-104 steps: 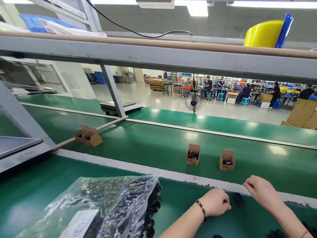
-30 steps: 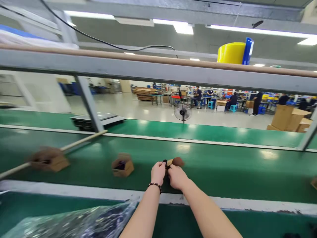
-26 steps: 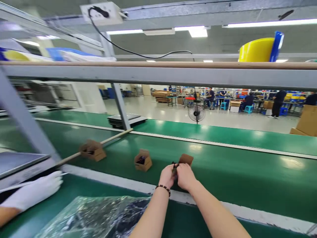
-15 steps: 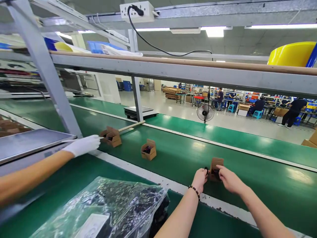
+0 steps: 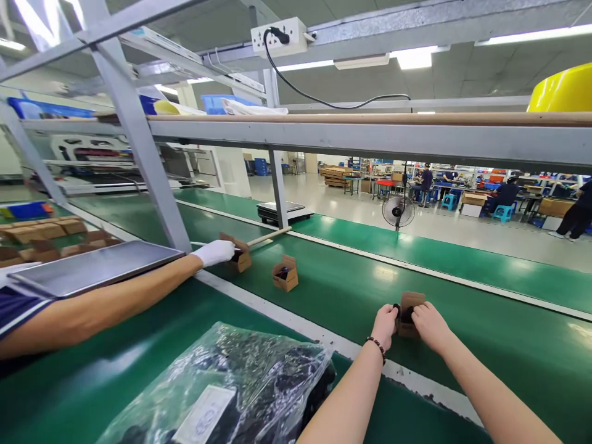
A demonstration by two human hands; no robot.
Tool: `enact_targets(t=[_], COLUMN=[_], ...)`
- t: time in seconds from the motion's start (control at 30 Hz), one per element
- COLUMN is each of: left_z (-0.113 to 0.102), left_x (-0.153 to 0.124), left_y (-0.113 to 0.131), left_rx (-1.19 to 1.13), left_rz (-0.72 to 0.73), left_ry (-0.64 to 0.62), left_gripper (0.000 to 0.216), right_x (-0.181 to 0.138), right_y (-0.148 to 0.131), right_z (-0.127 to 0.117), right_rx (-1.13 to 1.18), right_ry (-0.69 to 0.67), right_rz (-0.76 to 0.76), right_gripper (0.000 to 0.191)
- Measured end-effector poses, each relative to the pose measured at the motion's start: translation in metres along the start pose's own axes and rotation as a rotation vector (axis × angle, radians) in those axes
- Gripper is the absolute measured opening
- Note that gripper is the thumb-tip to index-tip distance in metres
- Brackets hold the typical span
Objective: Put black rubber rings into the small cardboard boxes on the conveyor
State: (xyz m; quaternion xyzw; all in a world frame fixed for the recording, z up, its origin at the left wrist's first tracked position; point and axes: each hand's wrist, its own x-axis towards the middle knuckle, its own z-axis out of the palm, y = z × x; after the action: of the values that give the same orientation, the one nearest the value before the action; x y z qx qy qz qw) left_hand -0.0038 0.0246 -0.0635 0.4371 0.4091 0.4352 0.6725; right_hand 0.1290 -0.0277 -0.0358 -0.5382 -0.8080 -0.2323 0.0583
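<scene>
A small open cardboard box (image 5: 411,299) stands on the green belt between my two hands, its flap raised and something black inside. My left hand (image 5: 385,325), with a beaded bracelet at the wrist, pinches a small round black part (image 5: 396,309) beside the box's left side. Bent fingers of my right hand (image 5: 432,324) reach into the box's mouth from the right; they are closed, and what they grip is hidden. Nearer to me lies a clear plastic bag (image 5: 259,351) full of black parts, with a white label (image 5: 206,416) on it.
Another open box (image 5: 285,277) with dark contents stands further left. A co-worker's white-gloved hand (image 5: 215,253) is at a third box (image 5: 243,256). A metal tray (image 5: 106,265), a flat scale (image 5: 282,211) and a shelf beam (image 5: 346,134) surround the belt (image 5: 342,277).
My right hand's fingers have gone from a pointing index finger to a bent, closed shape at the box. The view has swung left. The co-worker's gloved hand has reached further over its box.
</scene>
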Motion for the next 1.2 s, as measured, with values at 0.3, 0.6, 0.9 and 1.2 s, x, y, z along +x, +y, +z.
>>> enact_targets(t=[0.3,0.6,0.9,1.2], left_z=[0.023,0.066,0.057,0.023], left_x=[-0.003,-0.019,0.002,0.009], left_y=[-0.026,-0.044,-0.015,-0.003], left_rx=[0.034,0.182,0.567,0.818], left_rz=[-0.027,0.128,0.376,0.341], left_ry=[-0.119,-0.087,0.026,-0.005], left_gripper=[0.034,0.02,0.013,0.03], right_x=[-0.033,-0.075,-0.046,-0.022], right_y=[0.0,0.019,-0.002,-0.021], right_z=[-0.004,-0.007,0.007,0.03], right_rx=[0.053,-0.076,-0.046,-0.012], right_ry=[-0.049,0.095,0.173,0.171], right_rz=[0.188,0.35,0.337,0.265], right_gripper=[0.018,0.023,0.022,0.027])
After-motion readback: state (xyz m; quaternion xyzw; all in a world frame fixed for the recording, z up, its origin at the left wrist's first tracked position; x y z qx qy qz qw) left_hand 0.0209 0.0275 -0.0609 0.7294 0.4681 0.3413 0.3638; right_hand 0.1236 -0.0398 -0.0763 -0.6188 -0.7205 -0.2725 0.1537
